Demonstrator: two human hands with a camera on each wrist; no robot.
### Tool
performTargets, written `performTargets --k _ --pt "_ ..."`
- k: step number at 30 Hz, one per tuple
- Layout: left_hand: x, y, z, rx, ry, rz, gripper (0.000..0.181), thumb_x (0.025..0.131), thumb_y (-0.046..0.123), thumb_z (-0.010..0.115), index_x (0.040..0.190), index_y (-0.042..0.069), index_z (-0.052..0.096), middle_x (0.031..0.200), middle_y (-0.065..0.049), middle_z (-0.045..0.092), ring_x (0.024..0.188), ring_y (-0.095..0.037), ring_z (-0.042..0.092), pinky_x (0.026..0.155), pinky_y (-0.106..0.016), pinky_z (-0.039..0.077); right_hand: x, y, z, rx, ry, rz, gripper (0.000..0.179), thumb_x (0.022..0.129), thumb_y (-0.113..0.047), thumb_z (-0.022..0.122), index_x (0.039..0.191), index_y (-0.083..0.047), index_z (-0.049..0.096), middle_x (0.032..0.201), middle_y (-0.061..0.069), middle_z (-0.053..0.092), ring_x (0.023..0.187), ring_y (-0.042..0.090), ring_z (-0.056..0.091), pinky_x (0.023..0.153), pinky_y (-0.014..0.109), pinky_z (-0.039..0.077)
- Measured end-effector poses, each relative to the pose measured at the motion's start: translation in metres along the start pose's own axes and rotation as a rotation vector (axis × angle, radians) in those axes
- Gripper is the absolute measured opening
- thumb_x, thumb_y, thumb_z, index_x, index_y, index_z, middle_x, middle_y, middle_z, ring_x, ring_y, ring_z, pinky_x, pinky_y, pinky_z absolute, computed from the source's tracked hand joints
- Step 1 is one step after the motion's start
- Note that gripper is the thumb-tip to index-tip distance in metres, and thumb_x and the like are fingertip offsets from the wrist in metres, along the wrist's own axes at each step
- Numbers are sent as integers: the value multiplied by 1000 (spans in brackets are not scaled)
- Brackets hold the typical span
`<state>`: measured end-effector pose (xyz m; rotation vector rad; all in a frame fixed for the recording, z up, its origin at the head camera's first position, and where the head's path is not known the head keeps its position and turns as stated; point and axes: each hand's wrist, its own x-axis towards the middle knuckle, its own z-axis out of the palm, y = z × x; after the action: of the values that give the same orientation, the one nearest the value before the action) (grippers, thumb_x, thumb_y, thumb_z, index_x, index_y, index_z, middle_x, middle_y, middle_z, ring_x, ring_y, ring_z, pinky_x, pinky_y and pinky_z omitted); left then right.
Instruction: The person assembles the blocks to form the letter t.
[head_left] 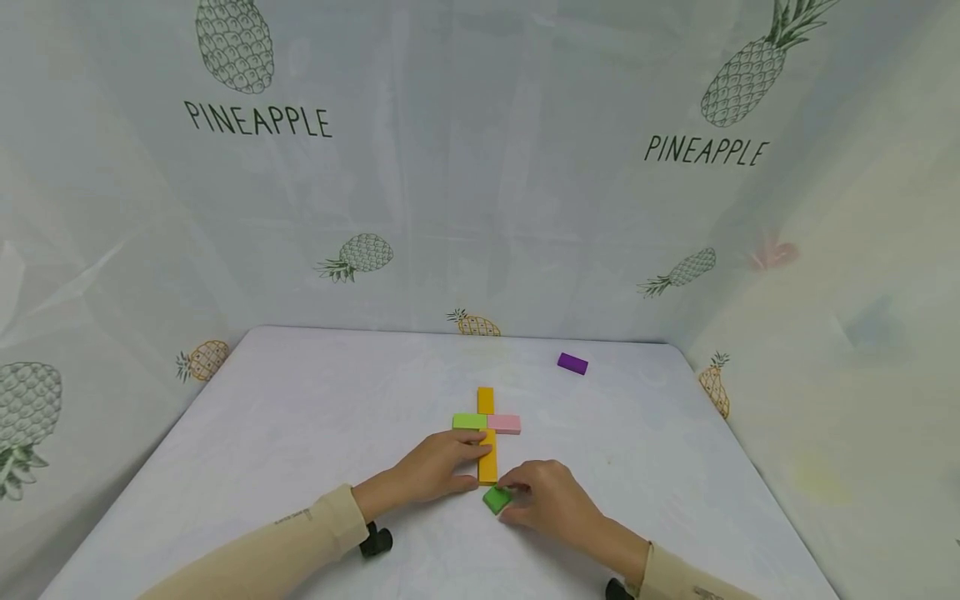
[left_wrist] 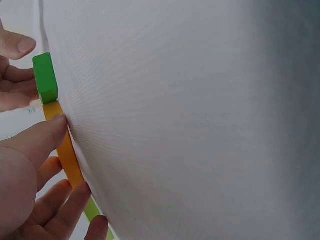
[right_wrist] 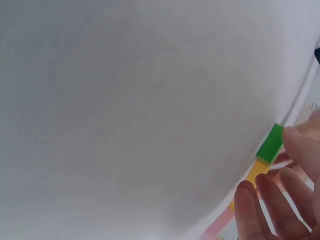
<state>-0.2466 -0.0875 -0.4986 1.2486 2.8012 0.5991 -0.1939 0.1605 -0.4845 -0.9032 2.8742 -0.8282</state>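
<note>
A long yellow block (head_left: 487,468) lies on the white table, a shorter yellow block (head_left: 486,400) farther back. Between them, a light green block (head_left: 469,422) and a pink block (head_left: 504,424) stand side by side, forming a cross. My left hand (head_left: 442,468) rests from the left, fingers over the long yellow block and thumb beside its near end. At that end sits a dark green block (head_left: 497,500), turned at an angle. My right hand (head_left: 553,503) holds it between thumb and index finger; in the right wrist view the thumb touches the green block (right_wrist: 270,144).
A purple block (head_left: 573,363) lies alone near the back edge of the table (head_left: 337,392), right of the cross. Pineapple-printed curtain (head_left: 480,192) hangs behind and along both sides. Small black devices (head_left: 377,541) show at both wrists.
</note>
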Motion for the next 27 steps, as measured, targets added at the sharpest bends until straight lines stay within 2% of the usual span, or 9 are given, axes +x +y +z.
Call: performTargets --k 4,10,14,21,27 --pt "1 0 1 1 -3 -7 57 96 28 82 147 8 64 155 -8 59 144 -24 55 116 -45 48 0 9 -9 3 26 25 32 83 -16 92 113 -12 82 106 -4 79 90 12 71 79 26 62" --pt "1 2 0 14 -18 -21 58 97 30 81 147 9 64 155 -7 58 144 -23 55 117 -45 48 10 30 -27 -74 125 113 33 84 -18 92 115 -13 81 111 -2 79 97 20 72 81 35 63" --pt "1 2 -1 7 -24 -23 57 97 30 81 147 9 64 155 -7 58 144 -23 54 117 -45 48 23 54 -41 -92 186 149 35 85 -17 91 118 -12 80 117 -1 77 105 26 72 87 42 63" --pt "1 3 -3 9 -30 -22 56 97 29 80 147 9 64 156 -7 57 144 -24 54 117 -45 47 52 102 -73 -123 280 127 43 87 -13 89 126 -4 75 130 15 72 115 39 69 97 56 59" --pt "1 3 -3 13 -27 -19 56 97 29 80 147 9 64 156 -7 58 144 -24 54 117 -44 47 74 136 -94 -115 274 155 48 90 -12 85 134 1 70 136 23 67 128 45 61 111 62 47"
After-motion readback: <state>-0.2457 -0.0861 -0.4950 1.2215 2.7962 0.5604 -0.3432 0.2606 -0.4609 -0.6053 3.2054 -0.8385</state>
